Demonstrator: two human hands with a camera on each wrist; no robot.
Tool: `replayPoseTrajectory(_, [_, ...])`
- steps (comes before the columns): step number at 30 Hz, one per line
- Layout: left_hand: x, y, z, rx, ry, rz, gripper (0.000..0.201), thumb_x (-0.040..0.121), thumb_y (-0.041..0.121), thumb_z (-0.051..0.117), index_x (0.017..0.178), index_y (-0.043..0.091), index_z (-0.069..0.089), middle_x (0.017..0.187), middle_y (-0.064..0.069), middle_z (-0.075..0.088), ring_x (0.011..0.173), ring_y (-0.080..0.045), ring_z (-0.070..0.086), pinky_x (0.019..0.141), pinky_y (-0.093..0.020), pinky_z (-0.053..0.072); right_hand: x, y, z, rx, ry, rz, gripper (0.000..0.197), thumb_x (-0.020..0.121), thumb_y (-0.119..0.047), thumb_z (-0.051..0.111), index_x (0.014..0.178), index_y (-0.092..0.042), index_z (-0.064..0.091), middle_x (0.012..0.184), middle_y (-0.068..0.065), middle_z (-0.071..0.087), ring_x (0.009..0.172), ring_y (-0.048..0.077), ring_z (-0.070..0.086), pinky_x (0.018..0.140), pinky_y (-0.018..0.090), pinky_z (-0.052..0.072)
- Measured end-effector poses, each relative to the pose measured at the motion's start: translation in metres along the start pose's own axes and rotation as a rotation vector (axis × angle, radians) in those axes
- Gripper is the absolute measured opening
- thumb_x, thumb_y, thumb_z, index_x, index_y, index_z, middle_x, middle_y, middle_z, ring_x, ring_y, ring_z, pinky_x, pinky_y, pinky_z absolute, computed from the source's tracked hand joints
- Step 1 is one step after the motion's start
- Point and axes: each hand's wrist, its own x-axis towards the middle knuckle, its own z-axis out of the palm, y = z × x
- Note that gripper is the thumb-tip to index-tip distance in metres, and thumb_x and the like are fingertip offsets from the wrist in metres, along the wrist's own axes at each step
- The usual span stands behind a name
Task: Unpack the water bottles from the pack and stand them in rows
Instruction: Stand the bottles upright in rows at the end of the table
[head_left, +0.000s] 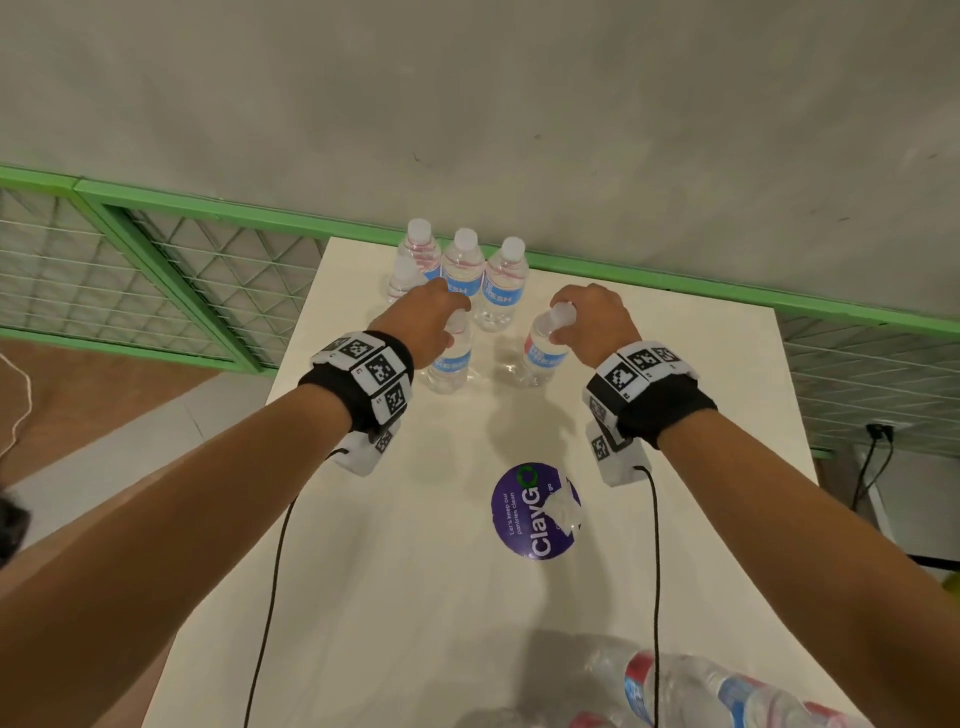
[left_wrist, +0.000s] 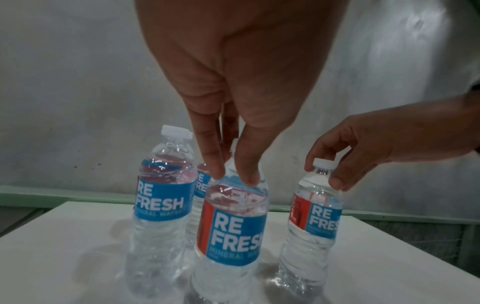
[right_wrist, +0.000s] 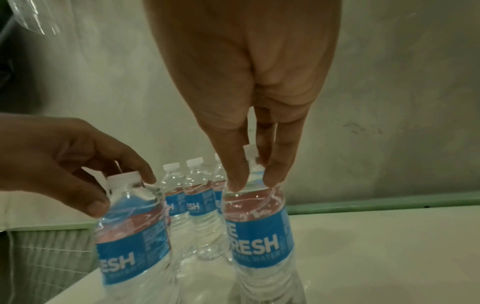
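Three clear water bottles with blue labels (head_left: 464, 265) stand in a row at the far edge of the white table (head_left: 675, 415); a fourth is half hidden behind the left one. In front of them, my left hand (head_left: 451, 318) pinches the neck of a bottle (head_left: 451, 364) from above, its base on the table. My right hand (head_left: 563, 318) grips the neck of another bottle (head_left: 540, 356) beside it. In the left wrist view, thumb and fingers (left_wrist: 215, 164) pinch the bottle's shoulder (left_wrist: 233, 226). The right wrist view shows the same hold on its bottle (right_wrist: 259, 236). The torn pack (head_left: 701, 691) with several bottles lies at the near edge.
A round purple sticker (head_left: 524, 519) with a crumpled scrap of plastic (head_left: 565, 512) on it lies mid-table. A green-framed wire mesh (head_left: 156, 280) runs behind and left of the table, under a grey wall. Wrist cables hang over the table's near half.
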Motion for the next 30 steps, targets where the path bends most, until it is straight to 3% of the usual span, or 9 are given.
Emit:
replayPoseTrajectory(4, [0.021, 0.002, -0.007, 0.060, 0.015, 0.003, 0.047, 0.088, 0.004, 0.056, 0.133, 0.013, 0.047, 0.130, -0.017, 0.045, 0.120, -0.034, 0.046, 0.101, -0.039, 0.036, 0.033, 0.003, -0.004, -0.041, 0.029, 0.010, 0.032, 0.081, -0.009, 0.067, 0.112, -0.010, 0.062, 0.114, 0.015, 0.061, 0.104, 0.032, 0.057, 0.078, 0.031, 0.041])
replayPoseTrajectory(10, [0.035, 0.001, -0.014, 0.094, 0.033, 0.030, 0.040, 0.088, 0.001, 0.052, 0.127, 0.009, 0.051, 0.128, -0.017, 0.048, 0.118, -0.033, 0.048, 0.100, -0.036, 0.035, 0.065, 0.008, -0.006, -0.079, 0.077, 0.006, 0.020, 0.079, -0.010, 0.068, 0.097, -0.005, 0.063, 0.102, 0.018, 0.064, 0.079, 0.024, 0.048, 0.070, 0.027, 0.034])
replayPoseTrajectory(15, [0.039, 0.004, -0.015, 0.096, 0.052, 0.039, 0.043, 0.089, -0.002, 0.050, 0.130, 0.009, 0.049, 0.132, -0.016, 0.046, 0.120, -0.032, 0.047, 0.099, -0.033, 0.034, 0.076, 0.010, -0.007, -0.066, 0.092, -0.028, 0.026, 0.078, -0.009, 0.068, 0.104, -0.004, 0.064, 0.103, 0.016, 0.066, 0.095, 0.033, 0.060, 0.075, 0.029, 0.042])
replayPoseTrajectory(23, [0.044, 0.003, -0.019, 0.107, 0.052, 0.028, 0.047, 0.089, -0.001, 0.051, 0.134, 0.012, 0.046, 0.132, -0.016, 0.045, 0.121, -0.032, 0.046, 0.100, -0.035, 0.034, 0.075, 0.008, -0.008, 0.030, 0.148, -0.058, 0.036, 0.078, -0.006, 0.069, 0.112, -0.005, 0.059, 0.106, 0.021, 0.064, 0.099, 0.036, 0.059, 0.085, 0.040, 0.050])
replayPoseTrajectory(30, [0.050, 0.000, -0.022, 0.097, 0.030, 0.025, 0.051, 0.088, 0.000, 0.055, 0.136, 0.014, 0.044, 0.134, -0.016, 0.044, 0.125, -0.031, 0.043, 0.103, -0.034, 0.032, 0.076, 0.008, -0.008, 0.045, 0.140, -0.060, 0.035, 0.078, -0.006, 0.069, 0.111, -0.006, 0.060, 0.107, 0.021, 0.064, 0.098, 0.036, 0.059, 0.084, 0.040, 0.050])
